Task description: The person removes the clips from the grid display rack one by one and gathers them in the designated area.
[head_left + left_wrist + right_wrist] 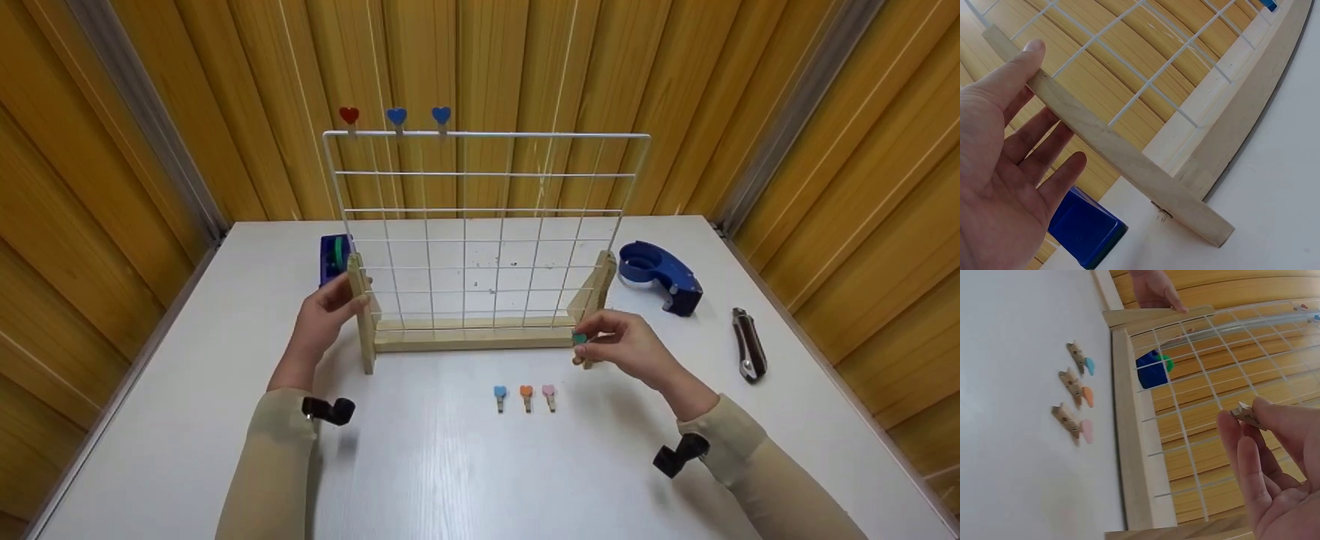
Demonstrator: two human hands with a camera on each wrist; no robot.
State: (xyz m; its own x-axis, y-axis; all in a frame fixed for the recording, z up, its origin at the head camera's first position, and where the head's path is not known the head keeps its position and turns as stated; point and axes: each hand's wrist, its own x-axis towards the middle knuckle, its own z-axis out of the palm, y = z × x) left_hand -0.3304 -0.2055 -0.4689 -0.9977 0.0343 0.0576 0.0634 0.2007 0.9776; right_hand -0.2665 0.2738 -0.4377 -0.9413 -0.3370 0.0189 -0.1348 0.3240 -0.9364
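Item: small wooden clip with a green heart head (580, 339), pinched between thumb and fingertips of the right hand (626, 346), whose fingers curl round it just in front of the right wooden foot (600, 289) of the wire grid stand (480, 225). In the right wrist view the clip's pale wooden tail (1248, 415) shows between the fingertips (1266, 419); its long axis cannot be judged with certainty, though it seems to lie roughly level. The grid's wires rise at about 11 o'clock from that hand, the top rail high above it, where a red heart clip (349, 116) and two blue heart clips (397, 117) (442, 115) already sit at the left end. The right hand is the nearer one to the free wires. The left hand (326, 311) lies open, fingers straight, thumb laid along the left wooden foot (1112, 146), steadying it without closing round it. On the white surface (450, 465), at 8 o'clock from the right hand, lie three more clips in a row: blue (500, 395), orange (526, 394), pink (549, 394), tails toward the person. Also present: a blue box (334, 259) behind the left foot, a blue tape dispenser (660, 276) and a folding knife (748, 345) at 3 o'clock.
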